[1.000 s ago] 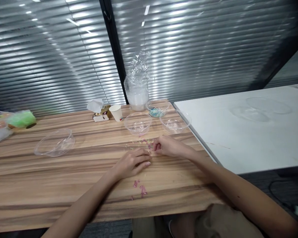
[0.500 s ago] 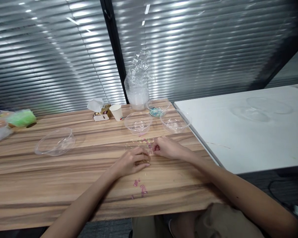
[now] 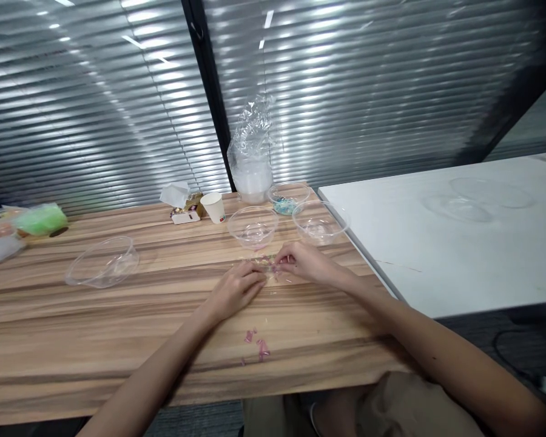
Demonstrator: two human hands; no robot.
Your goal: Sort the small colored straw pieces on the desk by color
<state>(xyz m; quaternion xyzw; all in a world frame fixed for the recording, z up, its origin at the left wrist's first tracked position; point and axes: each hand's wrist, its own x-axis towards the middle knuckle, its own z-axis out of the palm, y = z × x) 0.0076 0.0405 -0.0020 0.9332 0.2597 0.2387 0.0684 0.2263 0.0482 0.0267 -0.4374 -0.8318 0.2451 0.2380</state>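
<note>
A small pile of shiny, multicoloured pieces (image 3: 269,260), pink, yellow and greenish, lies on the wooden table between my hands. My right hand (image 3: 304,262) is at the pile's right side, thumb and forefinger pinched together; what is between them is too small to make out. From the left, my left hand (image 3: 239,287) rests on the table with its fingers drawn together and the tips at the pile; their contents are hidden. Several loose pink pieces (image 3: 262,349) lie nearer the table's front edge. Behind the pile stand a clear plastic bowl (image 3: 253,235) and another clear bowl (image 3: 319,230).
A third bowl holds blue-green pieces (image 3: 285,206). Behind are bagged stacked containers (image 3: 253,182), a paper cup (image 3: 214,208) and a tissue box (image 3: 187,212). One clear bowl (image 3: 104,267) stands left; green packaging (image 3: 40,220) lies farther left. A white table (image 3: 437,261) adjoins on the right.
My left hand has moved forward to the pile, and its thumb and fingers have come closer together. My right hand has shifted slightly forward and stays pinched.
</note>
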